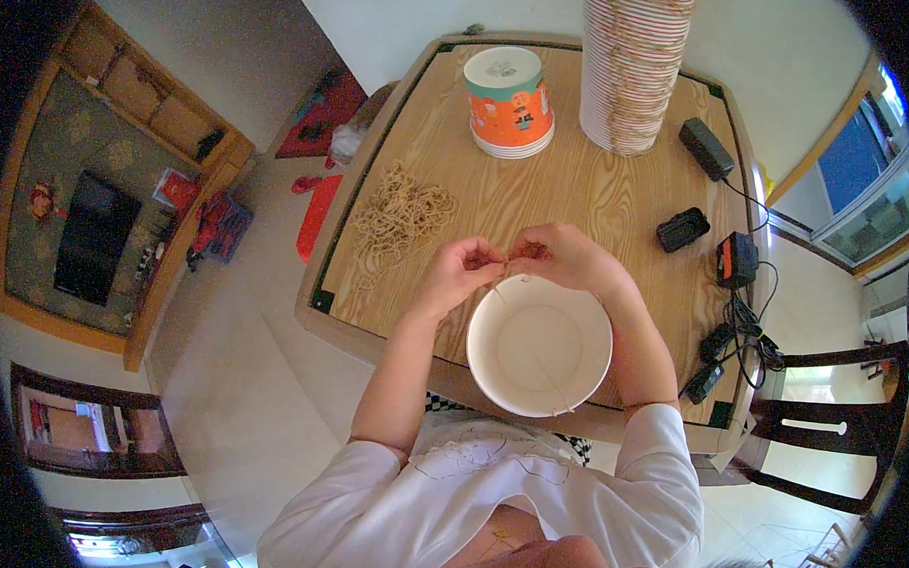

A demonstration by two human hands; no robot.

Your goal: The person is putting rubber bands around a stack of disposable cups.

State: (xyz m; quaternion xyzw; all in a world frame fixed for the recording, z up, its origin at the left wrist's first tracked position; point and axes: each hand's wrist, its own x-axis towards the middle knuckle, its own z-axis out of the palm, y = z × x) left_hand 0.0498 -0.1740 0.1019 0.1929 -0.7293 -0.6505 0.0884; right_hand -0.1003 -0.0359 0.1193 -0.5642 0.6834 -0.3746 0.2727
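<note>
A white paper bucket stands mouth up at the near edge of the table, in front of my body. A thin tan string runs across its inside, with a small knot or loose end at the near rim. At the far rim my left hand is closed in a pinch on the string. My right hand pinches it too, its fingertips almost meeting those of the left. The exact grip between the fingertips is partly hidden. Left of my hands lies a tangled pile of tan strings.
An orange and teal printed paper bucket stack stands at the back. Beside it rises a tall stack of white buckets with strings down its side. Black adapters, a black tray and cables lie at the right. A dark chair stands beyond.
</note>
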